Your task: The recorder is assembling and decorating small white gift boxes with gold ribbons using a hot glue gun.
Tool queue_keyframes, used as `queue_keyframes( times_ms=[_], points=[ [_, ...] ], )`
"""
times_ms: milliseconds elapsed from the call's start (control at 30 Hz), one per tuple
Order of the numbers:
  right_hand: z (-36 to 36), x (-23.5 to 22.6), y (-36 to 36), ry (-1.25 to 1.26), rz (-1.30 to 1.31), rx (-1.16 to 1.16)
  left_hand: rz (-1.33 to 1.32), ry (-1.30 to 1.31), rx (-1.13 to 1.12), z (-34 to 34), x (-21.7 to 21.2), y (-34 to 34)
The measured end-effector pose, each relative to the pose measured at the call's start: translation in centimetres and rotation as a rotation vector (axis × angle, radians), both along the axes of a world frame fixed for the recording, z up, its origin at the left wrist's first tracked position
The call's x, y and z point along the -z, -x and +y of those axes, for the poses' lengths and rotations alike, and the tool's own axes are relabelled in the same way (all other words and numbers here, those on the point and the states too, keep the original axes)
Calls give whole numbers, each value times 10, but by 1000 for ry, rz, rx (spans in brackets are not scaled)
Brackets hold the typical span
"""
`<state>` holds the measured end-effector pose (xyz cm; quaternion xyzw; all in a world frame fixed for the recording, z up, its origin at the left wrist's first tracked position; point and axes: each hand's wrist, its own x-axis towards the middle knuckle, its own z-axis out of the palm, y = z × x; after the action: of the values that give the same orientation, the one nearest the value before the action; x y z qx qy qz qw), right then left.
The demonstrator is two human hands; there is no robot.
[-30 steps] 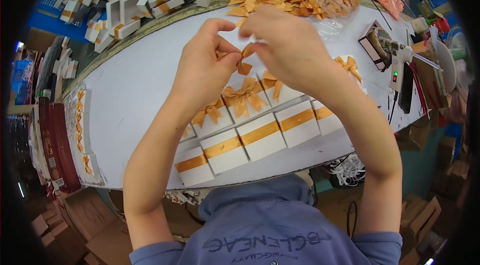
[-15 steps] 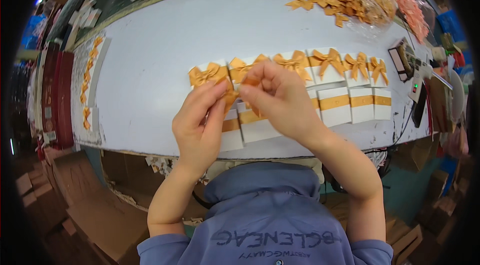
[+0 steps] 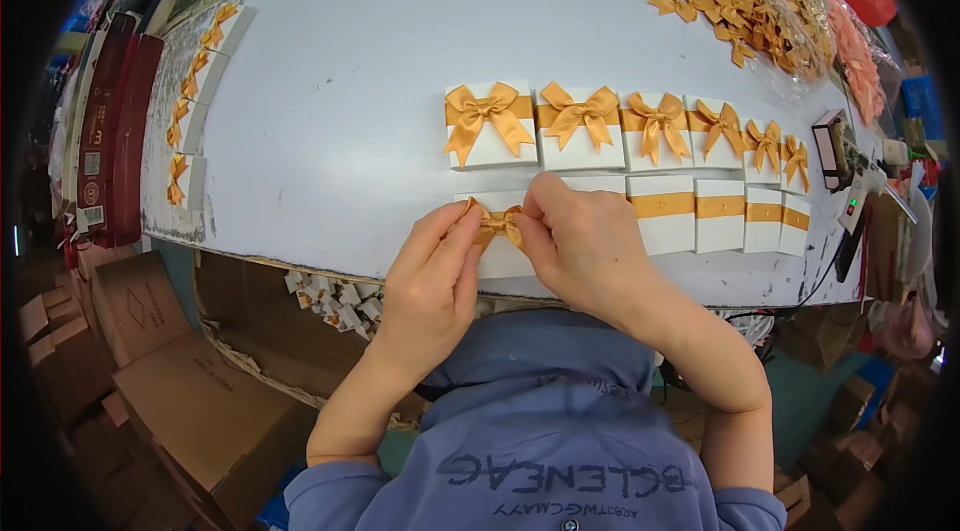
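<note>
Between both hands is a gold satin ribbon bow (image 3: 499,222), set over the leftmost white box (image 3: 508,265) of the front row. My left hand (image 3: 430,276) pinches the bow's left loop with thumb and fingers. At its other loop, my right hand (image 3: 590,246) is closed on the bow, hiding most of the neighbouring box. Farther right in this row, several white boxes (image 3: 660,231) carry flat gold ribbon bands with small dots on them. Behind them runs a row of white boxes (image 3: 490,141) topped with gold bows.
A heap of gold bows (image 3: 740,1) in clear plastic lies at the back right. A device with a green light (image 3: 852,203) and a cord is at the right edge. More bowed boxes (image 3: 190,166) line the table's left end. Cardboard cartons (image 3: 200,401) stand below left.
Both hands have lowered the bow from between the two rows onto the leftmost front box. My view has shifted, so the back row's left boxes now show uncovered.
</note>
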<state>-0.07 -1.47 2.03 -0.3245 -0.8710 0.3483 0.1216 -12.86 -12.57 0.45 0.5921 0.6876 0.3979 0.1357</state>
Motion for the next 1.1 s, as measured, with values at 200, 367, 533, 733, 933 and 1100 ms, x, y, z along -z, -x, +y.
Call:
queue_keyframes(
  times_ms=[200, 367, 533, 733, 933, 1100],
  points=[
    [-4, 7, 4, -96, -84, 22, 145, 112, 34, -3, 4, -1],
    [6, 4, -1, -124, -111, -19, 538, 163, 61, -1, -3, 0],
    [84, -3, -32, -130, 56, 224, 723, 210, 74, -8, 1, 0],
    [234, 21, -127, -410, -168, 643, 711, 256, 145, 4, -12, -5],
    [251, 31, -121, -249, -396, 614, 413, 2, 42, 22, -21, 0],
    [169, -8, -59, 278, 205, 453, -321, 6, 170, 90, -38, -11]
  ],
)
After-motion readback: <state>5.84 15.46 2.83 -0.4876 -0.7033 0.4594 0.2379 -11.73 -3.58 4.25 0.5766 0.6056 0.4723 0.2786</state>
